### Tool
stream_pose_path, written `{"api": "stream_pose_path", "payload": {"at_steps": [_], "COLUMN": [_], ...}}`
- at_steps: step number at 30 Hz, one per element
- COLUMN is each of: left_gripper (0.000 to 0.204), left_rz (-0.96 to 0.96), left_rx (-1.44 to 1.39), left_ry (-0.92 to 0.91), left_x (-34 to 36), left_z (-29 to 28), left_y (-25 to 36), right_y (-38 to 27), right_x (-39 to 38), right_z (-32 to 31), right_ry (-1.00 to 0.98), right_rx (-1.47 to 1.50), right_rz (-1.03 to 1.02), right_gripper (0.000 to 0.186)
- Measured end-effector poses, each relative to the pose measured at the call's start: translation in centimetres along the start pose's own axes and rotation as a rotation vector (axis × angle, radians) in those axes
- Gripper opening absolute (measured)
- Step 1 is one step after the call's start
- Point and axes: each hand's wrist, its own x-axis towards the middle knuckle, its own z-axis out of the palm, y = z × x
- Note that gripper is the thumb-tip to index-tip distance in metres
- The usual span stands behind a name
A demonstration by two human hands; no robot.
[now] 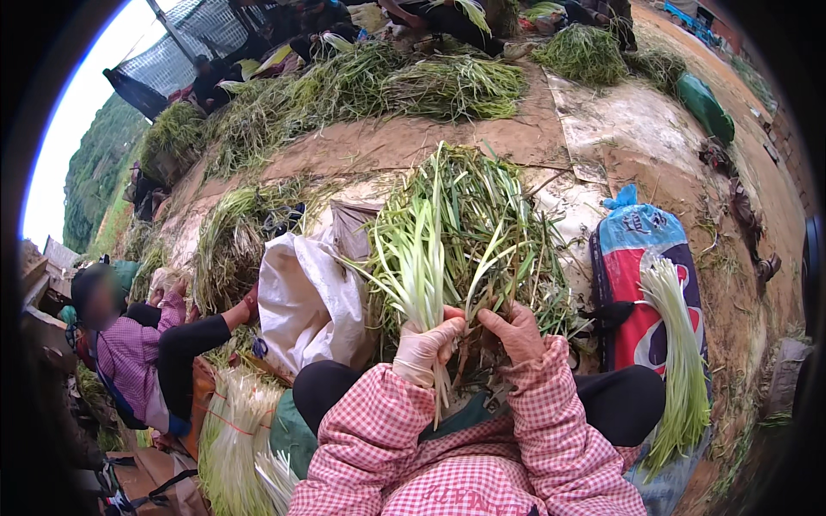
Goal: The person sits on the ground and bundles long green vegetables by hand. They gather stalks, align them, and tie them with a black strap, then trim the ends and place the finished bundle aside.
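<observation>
Holding pale bundle (417, 267), left grip (428, 346); stalk (483, 265), right grip (514, 334) — leafy heap (508, 198) ahead, sack (308, 301) left.

Stalks (415, 262) partly hidden behind left hand (428, 347)

Top (465, 477), lower centre of frame: pink-and-white check, reddish lettering (447, 494) on front. Sleeves (376, 421): long, matching check, creased. Trousers (621, 400): black, visible at knees. Left hand (430, 346): thin whitish glove (416, 365). Right hand (514, 332): bare.
</observation>
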Motion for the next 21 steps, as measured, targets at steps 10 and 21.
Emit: {"api": "stream_pose_path", "payload": {"at_steps": [10, 21], "left_gripper": [0.014, 0.011], "left_rz": [0.022, 0.328], "left_rx": [0.093, -0.5], "left_ry": [0.005, 0.049], "left_x": [0.9, 3.4], "left_z": [-0.5, -6.1], "left_y": [-0.3, 4.8], "right_y": [0.4, 1.1], "right_x": [-0.5, -1.4], "right_z": [0.5, -3.6], "right_ry": [-0.137, -0.084], "right_rx": [-0.11, -0.08], "right_rz": [-0.004, 0.169], "right_gripper": [0.026, 0.017]}}
